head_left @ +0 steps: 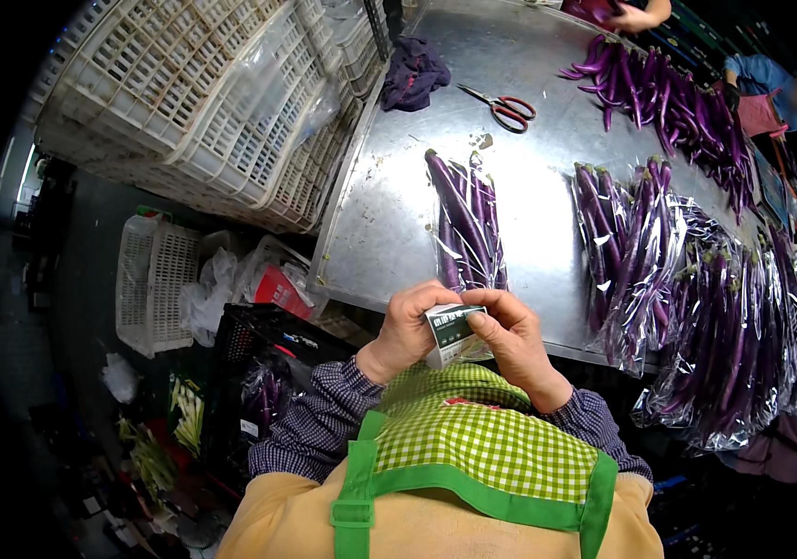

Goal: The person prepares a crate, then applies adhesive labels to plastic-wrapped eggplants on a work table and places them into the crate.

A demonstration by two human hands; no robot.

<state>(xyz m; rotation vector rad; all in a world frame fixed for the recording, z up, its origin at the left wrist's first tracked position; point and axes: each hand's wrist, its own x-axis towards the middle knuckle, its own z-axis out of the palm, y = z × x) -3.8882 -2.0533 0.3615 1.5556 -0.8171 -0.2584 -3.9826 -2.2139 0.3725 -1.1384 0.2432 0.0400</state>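
Close to my apron, at the table's near edge, both hands are closed on a printed label in white and dark green. My left hand grips its left side, and my right hand has its thumb pressed on the right side. Just beyond my fingers, a clear bag of long purple eggplants lies on the metal table. The bag's near end is hidden behind my hands, and I cannot tell whether the label touches it.
Red-handled scissors and a dark purple cloth lie farther back. Bagged eggplants are piled at right, loose eggplants behind them. Stacked white crates stand left, a black crate by my left arm. Other people are across the table.
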